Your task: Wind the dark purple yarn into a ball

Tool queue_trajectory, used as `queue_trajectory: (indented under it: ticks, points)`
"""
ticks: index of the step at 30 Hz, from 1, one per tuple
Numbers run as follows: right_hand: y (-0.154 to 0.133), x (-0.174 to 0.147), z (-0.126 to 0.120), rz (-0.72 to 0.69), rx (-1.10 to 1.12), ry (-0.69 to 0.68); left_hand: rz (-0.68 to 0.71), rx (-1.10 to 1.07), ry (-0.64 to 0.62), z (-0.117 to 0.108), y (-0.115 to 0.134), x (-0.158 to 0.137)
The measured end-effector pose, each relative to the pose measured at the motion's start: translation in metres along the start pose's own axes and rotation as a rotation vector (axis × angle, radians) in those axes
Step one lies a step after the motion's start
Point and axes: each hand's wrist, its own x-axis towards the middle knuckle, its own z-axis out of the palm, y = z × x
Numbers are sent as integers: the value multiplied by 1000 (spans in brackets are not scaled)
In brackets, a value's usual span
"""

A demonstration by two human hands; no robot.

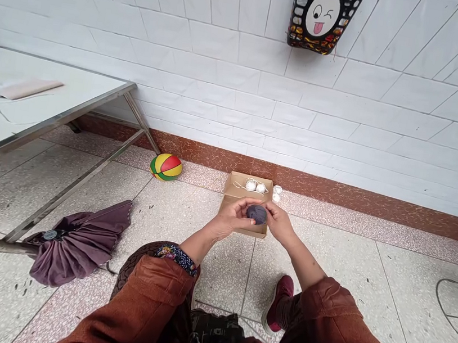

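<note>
Both my hands hold a dark grey ball of yarn [257,213] between them, just above a shallow cardboard box [236,186] on the tiled floor. My left hand [235,214] cups the ball from the left and below. My right hand [277,219] grips it from the right. In the far part of the box lie two white yarn balls [255,186] with loose thread. Another white ball [277,190] sits just outside the box's right edge, by the wall.
A folded purple umbrella [78,241] lies on the floor at left, under a metal-framed white table [44,90]. A red, yellow and green ball [165,166] rests by the wall. A black basket [323,15] hangs on the tiled wall. My foot in a red shoe [278,303] is below the box.
</note>
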Motion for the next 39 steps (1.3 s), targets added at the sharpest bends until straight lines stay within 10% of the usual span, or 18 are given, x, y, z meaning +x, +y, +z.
queue_trajectory:
  ticks: [12,26,39]
  points:
    - [-32,-20,-6,-171,1,-213,23,246,350,-15,-10,10]
    - [-3,3,-12,-85,15,16,-51,41,-113,0,-5,1]
    - [-6,-10,11,-34,-26,-240,-86,40,231,-14,1,6]
